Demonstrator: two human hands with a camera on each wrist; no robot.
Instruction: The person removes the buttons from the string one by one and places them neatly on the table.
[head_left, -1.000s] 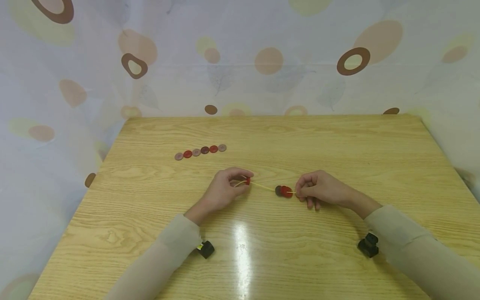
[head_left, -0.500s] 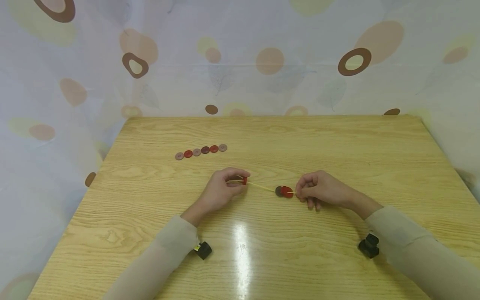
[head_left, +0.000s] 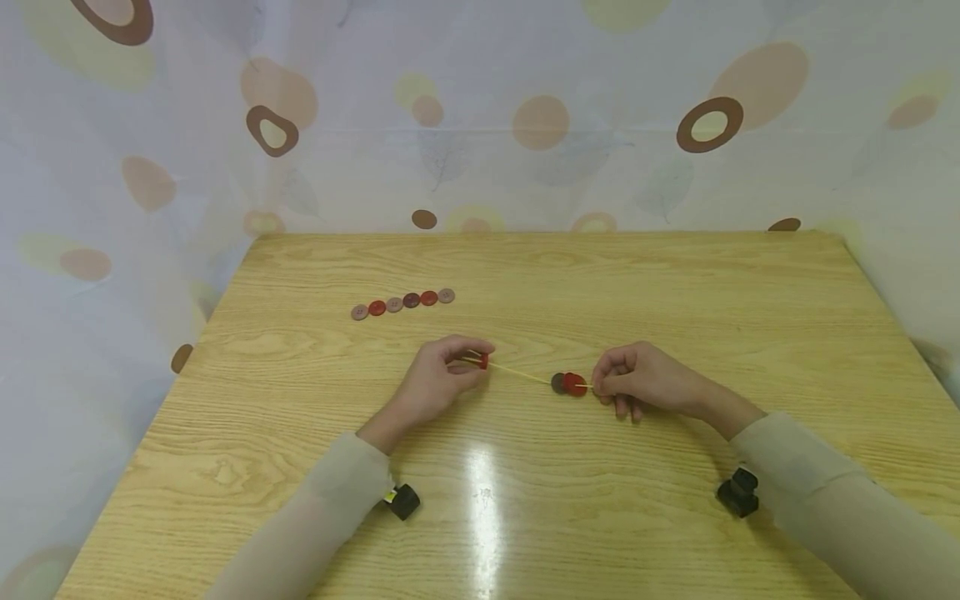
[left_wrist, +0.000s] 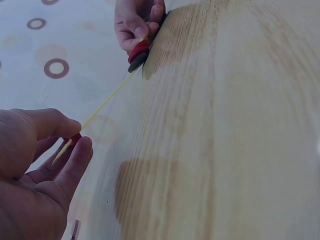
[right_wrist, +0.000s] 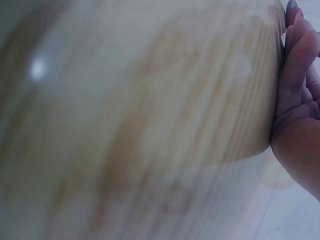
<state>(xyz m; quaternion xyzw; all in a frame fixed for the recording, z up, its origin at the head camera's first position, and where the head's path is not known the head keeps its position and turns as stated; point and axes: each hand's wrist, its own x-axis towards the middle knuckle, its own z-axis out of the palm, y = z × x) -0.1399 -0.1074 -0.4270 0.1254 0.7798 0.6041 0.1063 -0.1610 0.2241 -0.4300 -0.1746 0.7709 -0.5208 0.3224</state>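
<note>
A yellow string [head_left: 521,372] runs taut between the two hands, just over the table. My left hand [head_left: 438,379] pinches a red button [head_left: 484,361] by its edges between thumb and fingers; the string passes through it, and its loose end [left_wrist: 61,152] sticks out on the palm side. Toward the right, a dark button [head_left: 558,383] and red buttons [head_left: 575,384] sit bunched on the string. My right hand [head_left: 637,381] pinches the string right beside that bunch, fingers curled, low at the tabletop. In the right wrist view, the right hand [right_wrist: 300,75] shows only at the edge.
A slanting row of several buttons [head_left: 394,305], pinkish, red and dark, lies on the wooden table [head_left: 675,292] behind the left hand. A patterned cloth [head_left: 480,167] hangs behind the table's far edge. Small black cameras [head_left: 405,502] are strapped at both wrists.
My left hand has moved slightly left, drawing the red button along the string away from the bunch. The right hand has stayed in place.
</note>
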